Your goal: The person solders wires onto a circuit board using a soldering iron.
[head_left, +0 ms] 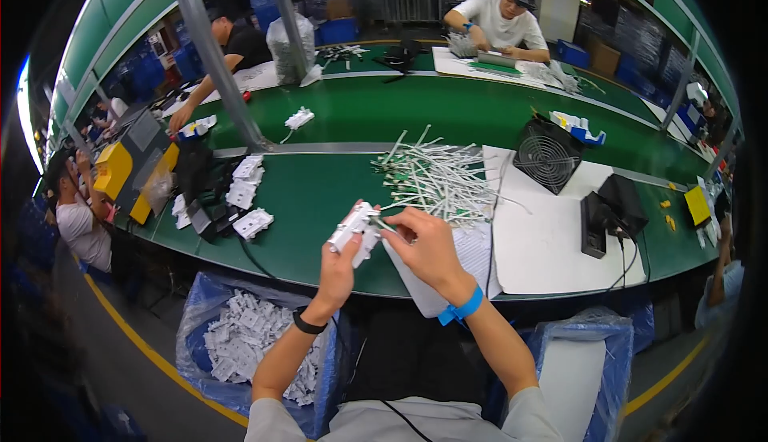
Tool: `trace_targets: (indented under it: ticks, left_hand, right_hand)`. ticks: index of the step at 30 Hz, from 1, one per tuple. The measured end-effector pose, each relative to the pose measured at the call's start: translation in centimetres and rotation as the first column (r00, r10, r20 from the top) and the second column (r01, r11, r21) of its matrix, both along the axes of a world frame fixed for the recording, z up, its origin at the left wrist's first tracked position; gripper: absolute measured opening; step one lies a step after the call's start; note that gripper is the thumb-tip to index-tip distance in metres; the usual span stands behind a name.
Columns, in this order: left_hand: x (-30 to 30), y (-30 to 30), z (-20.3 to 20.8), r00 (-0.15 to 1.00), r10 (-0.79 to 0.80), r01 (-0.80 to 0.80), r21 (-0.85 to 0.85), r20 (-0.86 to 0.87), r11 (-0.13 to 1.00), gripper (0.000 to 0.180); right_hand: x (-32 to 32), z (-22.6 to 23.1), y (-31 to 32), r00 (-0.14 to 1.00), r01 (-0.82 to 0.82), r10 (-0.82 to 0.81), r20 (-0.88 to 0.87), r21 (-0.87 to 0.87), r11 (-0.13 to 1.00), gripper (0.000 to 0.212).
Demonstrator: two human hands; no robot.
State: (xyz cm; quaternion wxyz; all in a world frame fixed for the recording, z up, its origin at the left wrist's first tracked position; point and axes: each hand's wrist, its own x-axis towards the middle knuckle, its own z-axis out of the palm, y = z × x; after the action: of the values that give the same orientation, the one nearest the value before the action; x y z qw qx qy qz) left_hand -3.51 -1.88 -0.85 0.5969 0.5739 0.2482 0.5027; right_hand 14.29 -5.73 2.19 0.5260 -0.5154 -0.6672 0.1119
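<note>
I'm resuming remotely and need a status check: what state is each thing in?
White plastic housing, held, tilted
Left hand, closed on the housing
Right hand, fingers at the housing, grip unclear
White cables, heaped loose
Black fan, spinning or not unclear
Left bin, lined, piled with white parts

fisheye view; corners black. overhead-type light falls evenly on the table (320, 174), leaving soft shadows; the sheet (528, 250) is brightest there. a light strip (30, 118) glares at the left rim. the floor (156, 318) is dim. left hand (338, 268) and right hand (428, 246) look reasonably sharp; outer edges bow and soften.
</note>
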Motion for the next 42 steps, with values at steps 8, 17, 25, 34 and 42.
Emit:
trace_targets:
  ticks: [8, 17, 25, 34, 42]
  left_hand:
    - [0.6, -1.0, -0.7, 0.989, -0.095, 0.106, 0.088, -0.112, 0.991, 0.044]
    - [-1.9, -1.8, -0.1, 0.936, -0.305, 0.327, 0.114, -0.177, 0.938, 0.047]
    - [-1.7, -2.1, 1.0, 0.919, -0.280, 0.313, 0.082, -0.278, 0.946, 0.040]
    - [-0.7, -2.6, -1.2, 0.961, -0.166, 0.180, 0.046, -0.219, 0.983, 0.037]
    - [0.2, -2.2, -1.1, 0.990, -0.079, 0.088, 0.070, -0.115, 0.994, 0.052]
  right_hand:
    - [1.2, 0.5, -0.8, 0.999, 0.022, -0.010, 0.043, -0.297, 0.955, 0.018]
    - [1.9, 2.1, -1.5, 0.967, -0.135, 0.192, 0.165, -0.304, 0.943, 0.014]
    - [1.0, 1.8, -3.3, 0.900, -0.041, 0.101, 0.424, -0.149, 0.988, 0.018]
    - [0.3, 0.7, -3.3, 0.927, -0.029, 0.097, 0.363, -0.189, 0.982, 0.020]
    - [0.8, -0.6, -3.1, 0.991, -0.031, 0.062, 0.120, -0.250, 0.968, 0.022]
